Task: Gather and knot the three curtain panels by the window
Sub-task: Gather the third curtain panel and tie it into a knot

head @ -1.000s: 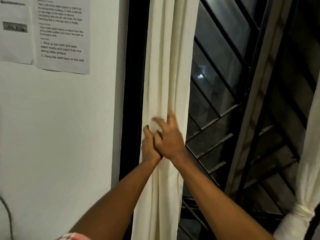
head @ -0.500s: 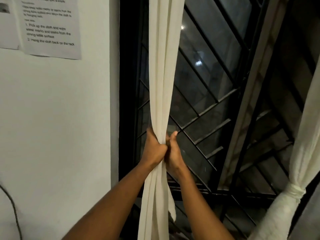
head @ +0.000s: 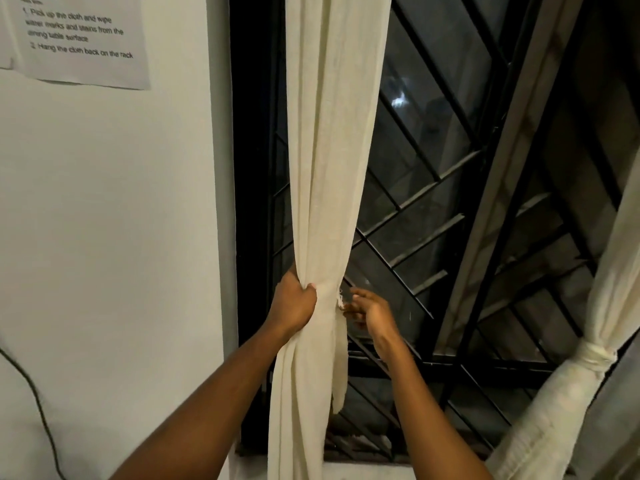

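A cream curtain panel (head: 332,133) hangs in front of the dark window, bunched into a narrow bundle at mid height. My left hand (head: 292,304) grips that bundle from its left side, fingers curled round the cloth. My right hand (head: 372,311) is just right of the bundle with loosely curled fingers; its fingertips are at the cloth's frayed right edge, and whether they pinch it is not clear. A second cream panel (head: 599,344) hangs at the far right, tied in a knot.
A black metal window grille (head: 433,237) with diagonal bars stands behind the curtains. A pale wall (head: 104,237) fills the left, with a printed paper sheet (head: 79,36) taped near the top and a dark cable (head: 31,393) at the lower left.
My right hand has let go of the bundle and moved a little to the right. My left hand keeps its grip on the gathered cloth. The view has shifted slightly lower.
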`<state>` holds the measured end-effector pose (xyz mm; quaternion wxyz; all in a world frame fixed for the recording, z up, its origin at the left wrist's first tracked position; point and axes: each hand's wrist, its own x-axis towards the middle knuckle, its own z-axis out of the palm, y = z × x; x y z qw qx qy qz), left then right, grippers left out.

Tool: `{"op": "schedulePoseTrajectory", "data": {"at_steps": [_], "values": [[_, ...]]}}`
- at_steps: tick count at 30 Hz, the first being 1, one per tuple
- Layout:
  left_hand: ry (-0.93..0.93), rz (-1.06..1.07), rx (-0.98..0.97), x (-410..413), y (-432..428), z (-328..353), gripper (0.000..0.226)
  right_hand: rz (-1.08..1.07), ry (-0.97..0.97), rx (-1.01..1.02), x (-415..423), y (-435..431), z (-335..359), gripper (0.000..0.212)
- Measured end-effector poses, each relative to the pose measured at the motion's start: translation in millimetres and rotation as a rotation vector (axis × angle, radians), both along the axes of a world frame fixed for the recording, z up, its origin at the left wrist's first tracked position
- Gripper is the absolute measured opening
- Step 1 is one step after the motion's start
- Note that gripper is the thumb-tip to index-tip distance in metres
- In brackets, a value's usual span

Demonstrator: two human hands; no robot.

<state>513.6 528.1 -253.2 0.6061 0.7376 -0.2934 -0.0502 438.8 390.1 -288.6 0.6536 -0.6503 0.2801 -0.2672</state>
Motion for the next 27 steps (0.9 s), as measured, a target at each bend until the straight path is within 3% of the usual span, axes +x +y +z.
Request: {"op": "schedulePoseTrajectory", "data": {"at_steps": [10,15,19,22,27], "values": [[0.054,-0.084,-0.018,-22.2,0.2,-3.4,0.043,0.042,-0.169,-0.066,5.9,10.1,1.8,0.033],[0.095,-0.096,-0.015,-30.6,1.2,-5.1,0.04,0.194,-0.052,-0.047,14.1,6.0,10.7,0.042],[0.113,-0.069,-0.018,-28.1,8.5,-5.0,0.038,0.231,0.084,0.022,5.1,0.8,8.8,0.03],[0.12,-0.052,-0.028,-25.2,14.7,-3.3,0.038,0.323,0.153,-0.045,-5.8,-3.2,3.5,0.038],[0.138,-0.077,-0.012,-28.2,20.8,-0.9,0.041,0.284,0.17,-0.1,-8.7,-20.5,-3.6,0.04]]}}
